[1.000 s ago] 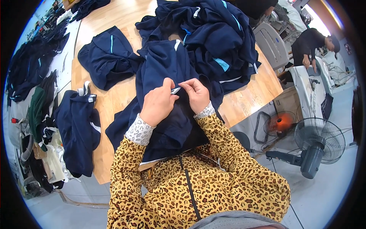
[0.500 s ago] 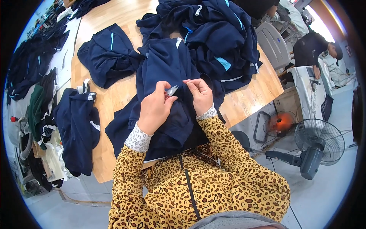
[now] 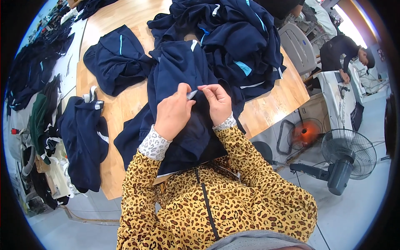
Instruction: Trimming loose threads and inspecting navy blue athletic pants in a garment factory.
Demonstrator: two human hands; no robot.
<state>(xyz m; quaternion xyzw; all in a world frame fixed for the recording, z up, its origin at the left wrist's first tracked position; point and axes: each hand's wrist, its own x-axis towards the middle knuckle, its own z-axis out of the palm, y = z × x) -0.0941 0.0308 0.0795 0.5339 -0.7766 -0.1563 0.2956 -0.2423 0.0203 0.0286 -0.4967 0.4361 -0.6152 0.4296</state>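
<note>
A navy garment (image 3: 177,62) lies spread on the table in front of me and hangs over its near edge. My left hand (image 3: 173,111) is closed around small thread snips (image 3: 192,94), whose pale blades point right, toward the other hand. Most of the snips is hidden by my fingers. Just to the right, my right hand (image 3: 218,102) makes a pinch, thumb against fingertips, over the garment. Whatever is between those fingertips is too small to make out. The blade tips come close to the pinch.
A heap of navy garments (image 3: 237,41) with light blue trim covers the table's far right. Two more navy pieces (image 3: 118,62) (image 3: 81,141) lie at the left. The wooden table (image 3: 275,106) ends before a grey chair (image 3: 298,50) and a fan (image 3: 348,156). Another person (image 3: 339,52) bends over a workstation at right.
My left hand has turned and shifted slightly right, bringing the snips closer to the right hand's pinch; less of the blades shows. The right hand has barely moved.
</note>
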